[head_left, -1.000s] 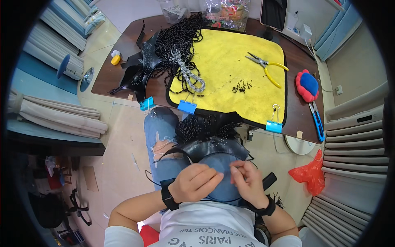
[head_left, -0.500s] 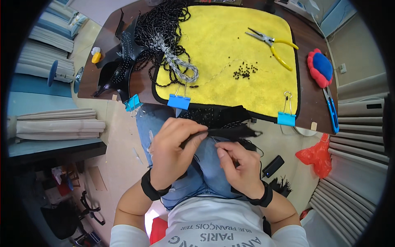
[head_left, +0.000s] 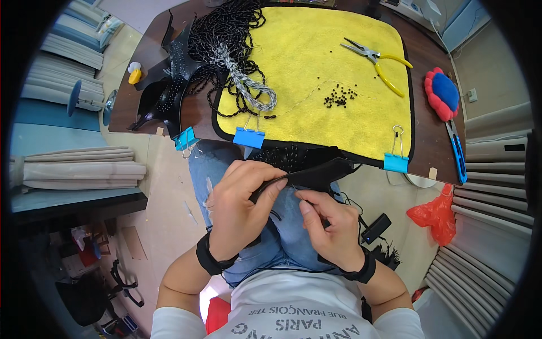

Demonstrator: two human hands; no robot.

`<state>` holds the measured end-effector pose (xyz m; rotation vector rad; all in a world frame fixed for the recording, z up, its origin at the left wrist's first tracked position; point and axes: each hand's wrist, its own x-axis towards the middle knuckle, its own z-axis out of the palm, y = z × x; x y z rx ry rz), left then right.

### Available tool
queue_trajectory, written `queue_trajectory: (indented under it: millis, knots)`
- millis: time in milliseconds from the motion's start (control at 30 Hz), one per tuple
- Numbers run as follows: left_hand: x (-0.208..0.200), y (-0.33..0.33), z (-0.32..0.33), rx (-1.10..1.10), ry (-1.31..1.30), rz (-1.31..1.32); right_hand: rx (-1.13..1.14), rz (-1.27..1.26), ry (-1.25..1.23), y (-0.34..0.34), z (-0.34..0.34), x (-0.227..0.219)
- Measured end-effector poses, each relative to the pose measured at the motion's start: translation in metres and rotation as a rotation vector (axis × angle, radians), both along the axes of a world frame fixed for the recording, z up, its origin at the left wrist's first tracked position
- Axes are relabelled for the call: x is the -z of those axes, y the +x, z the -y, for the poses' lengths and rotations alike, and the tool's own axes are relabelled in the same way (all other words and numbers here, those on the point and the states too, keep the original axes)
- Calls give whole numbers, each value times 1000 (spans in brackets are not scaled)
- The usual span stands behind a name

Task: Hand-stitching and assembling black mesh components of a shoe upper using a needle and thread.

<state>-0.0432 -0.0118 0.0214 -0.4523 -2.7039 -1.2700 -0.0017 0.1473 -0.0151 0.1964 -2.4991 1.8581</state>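
Note:
Over my lap, my left hand (head_left: 241, 195) pinches the edge of a black leather-like piece (head_left: 323, 173) between thumb and fingers. The piece stretches away to the right, and its beaded part (head_left: 278, 158) lies just beyond, by the table edge. Close under that edge is my right hand (head_left: 327, 220), its thumb pressed against a curled forefinger. A thin pale line shows by those fingertips, too fine to tell as needle or thread. On the yellow mat (head_left: 293, 56) lie several small black beads (head_left: 340, 97) and yellow-handled pliers (head_left: 375, 59).
Blue binder clips (head_left: 249, 137) grip the mat's front edge. Black cords (head_left: 223, 28), a pale looped cord (head_left: 248, 85) and studded black pieces (head_left: 175, 73) cover the table's left. A red and blue pincushion (head_left: 442, 93) and a blue cutter (head_left: 456, 150) lie at right.
The black piece has turned so that more of its smooth face shows below the table edge. Both hands keep their pinches, almost in place. The whole view has shifted slightly.

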Motion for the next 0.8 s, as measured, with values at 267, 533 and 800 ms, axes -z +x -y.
queue_trajectory:
  millis: [267,533,800]
  knots:
    - [2,7,0,21,-84,-142,-6,2,28,-1,-2,0]
    - [31,29,8,67,-337,-601,-18,12,-67,14,-1,17]
    - [33,24,11,74,-345,-678,-38,93,-112,16,-1,18]
